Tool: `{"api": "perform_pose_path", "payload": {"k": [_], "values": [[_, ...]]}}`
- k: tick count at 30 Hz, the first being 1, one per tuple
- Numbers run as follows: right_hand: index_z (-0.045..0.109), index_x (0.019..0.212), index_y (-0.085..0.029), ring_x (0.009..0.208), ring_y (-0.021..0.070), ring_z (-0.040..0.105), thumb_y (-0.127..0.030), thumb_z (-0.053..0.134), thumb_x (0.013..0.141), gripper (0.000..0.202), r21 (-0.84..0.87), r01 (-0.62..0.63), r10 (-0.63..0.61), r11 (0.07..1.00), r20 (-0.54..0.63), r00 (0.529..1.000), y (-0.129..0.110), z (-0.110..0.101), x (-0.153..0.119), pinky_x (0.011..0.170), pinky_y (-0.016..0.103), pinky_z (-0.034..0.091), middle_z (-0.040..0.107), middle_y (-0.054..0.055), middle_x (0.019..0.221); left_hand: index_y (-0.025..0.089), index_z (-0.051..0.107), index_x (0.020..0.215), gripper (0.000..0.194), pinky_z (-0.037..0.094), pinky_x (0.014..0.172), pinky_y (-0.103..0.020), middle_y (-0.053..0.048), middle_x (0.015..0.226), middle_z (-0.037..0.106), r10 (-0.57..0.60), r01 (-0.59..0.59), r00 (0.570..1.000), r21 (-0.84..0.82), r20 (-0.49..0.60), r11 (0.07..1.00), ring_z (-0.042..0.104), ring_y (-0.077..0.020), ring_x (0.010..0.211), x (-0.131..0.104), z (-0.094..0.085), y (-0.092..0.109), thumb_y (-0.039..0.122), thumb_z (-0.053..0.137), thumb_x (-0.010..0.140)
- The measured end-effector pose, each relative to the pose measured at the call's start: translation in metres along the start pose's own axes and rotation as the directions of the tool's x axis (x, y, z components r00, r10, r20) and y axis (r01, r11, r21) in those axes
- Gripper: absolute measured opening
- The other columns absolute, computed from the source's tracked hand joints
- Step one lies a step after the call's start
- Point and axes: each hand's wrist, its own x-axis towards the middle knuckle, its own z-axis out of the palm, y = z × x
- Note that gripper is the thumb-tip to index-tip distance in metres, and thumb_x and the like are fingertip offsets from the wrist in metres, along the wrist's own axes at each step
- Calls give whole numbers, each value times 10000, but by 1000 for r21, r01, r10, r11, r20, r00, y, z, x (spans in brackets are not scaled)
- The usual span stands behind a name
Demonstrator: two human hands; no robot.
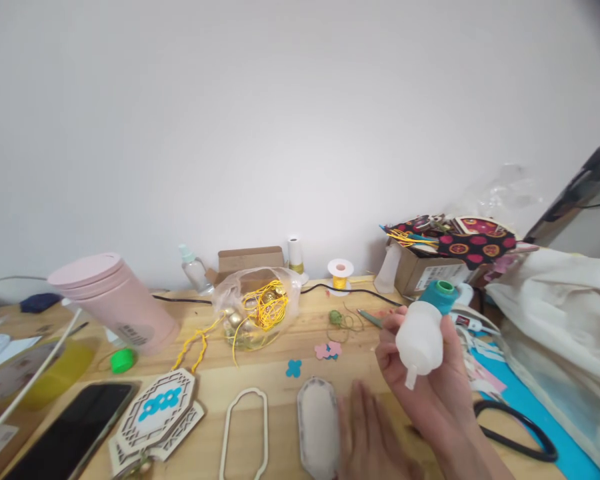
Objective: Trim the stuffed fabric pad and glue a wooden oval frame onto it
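Observation:
My right hand point(450, 387) holds a translucent white squeeze bottle point(420, 338), its narrow nozzle tilted down towards me. Just behind the bottle is a teal spool-like thing point(437, 295) with a green rim; whether my fingers touch it I cannot tell. My left hand point(373, 430) lies flat on the table, slightly blurred, fingers stretched out. Beside it, by my fingertips, is a pale elongated plaque point(319, 427) with a dark-marked edge. Left of that lies a thin wooden frame point(225, 437). Blue point(294, 368) and pink flower cutouts point(328, 350) lie beyond the plaque.
Octagonal wooden pendants point(157, 407), a black phone point(73, 433), a green cap point(123, 361) and a pink tumbler point(117, 303) occupy the left. Behind are a plastic bag of yellow cord point(265, 307) and a yellow spool point(340, 275). A black ring point(517, 430) and cardboard box point(430, 270) stand right.

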Motion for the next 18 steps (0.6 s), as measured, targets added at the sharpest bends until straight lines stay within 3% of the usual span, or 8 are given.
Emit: {"api": "perform_pose_path", "payload": {"k": [3, 5, 7, 9, 12, 14, 16, 18], "values": [[535, 904, -170, 652, 92, 550, -382, 611, 717, 293, 23, 23, -23, 999, 3, 1000, -4, 3, -2, 542, 207, 480, 566, 5, 773, 135, 546, 1138, 357, 490, 837, -377, -100, 1121, 622, 68, -42, 992, -236, 106, 971, 560, -256, 1032, 22, 4, 16, 245, 389, 837], [528, 915, -171, 647, 89, 549, -386, 613, 713, 307, 49, 23, -23, 999, 9, 1000, -7, 5, -3, 548, 209, 484, 561, 6, 774, 162, 506, 1182, 375, 498, 824, -386, -84, 1127, 620, 124, -81, 987, -349, 101, 934, 568, -251, 1019, 34, 2, 17, 264, 368, 848], [520, 928, -176, 655, 94, 553, -384, 625, 698, 327, 74, 22, -23, 997, 14, 1000, -10, 6, -3, 553, 214, 489, 557, 4, 771, 193, 505, 1176, 357, 486, 834, -416, -72, 1087, 646, 144, -91, 985, -438, 90, 894, 581, -248, 999, 41, -4, 10, 222, 371, 846], [513, 940, -181, 670, 102, 559, -379, 637, 683, 347, 91, 33, -34, 995, 15, 999, -13, 7, -4, 543, 214, 491, 555, 3, 767, 237, 605, 1007, 307, 449, 883, -405, -43, 925, 712, 159, -84, 982, -525, 99, 847, 622, -200, 920, 44, -13, 1, 134, 381, 825], [507, 961, -185, 650, 103, 558, -382, 640, 675, 371, 94, 56, -57, 994, 11, 998, -15, 7, -4, 514, 210, 488, 555, 4, 765, 249, 640, 843, 274, 445, 865, -442, -18, 734, 724, 113, -79, 993, -512, 37, 856, 637, -210, 864, 42, -23, -12, 91, 430, 765], [508, 961, -191, 643, 102, 557, -393, 633, 680, 368, 94, 62, -63, 994, 9, 998, -16, 6, -4, 519, 217, 492, 556, 2, 765, 235, 638, 861, 261, 441, 846, -488, -53, 878, 706, 65, -49, 998, -446, 20, 893, 602, -259, 934, 42, -29, -20, 94, 473, 716], [514, 943, -195, 655, 102, 559, -403, 619, 693, 342, 104, 63, -65, 993, 16, 998, -17, 6, -3, 531, 218, 493, 556, 2, 767, 205, 629, 913, 293, 412, 873, -503, -107, 1103, 616, 27, 8, 996, -383, 85, 924, 531, -289, 1044, 46, -37, -29, 82, 480, 692], [521, 919, -193, 661, 97, 558, -402, 611, 703, 314, 119, 47, -51, 992, 30, 998, -18, 7, -3, 542, 212, 491, 555, 3, 770, 191, 611, 968, 339, 402, 887, -467, -126, 1186, 545, -4, 86, 974, -355, 227, 931, 464, -273, 1120, 55, -47, -38, 57, 419, 723]]}}
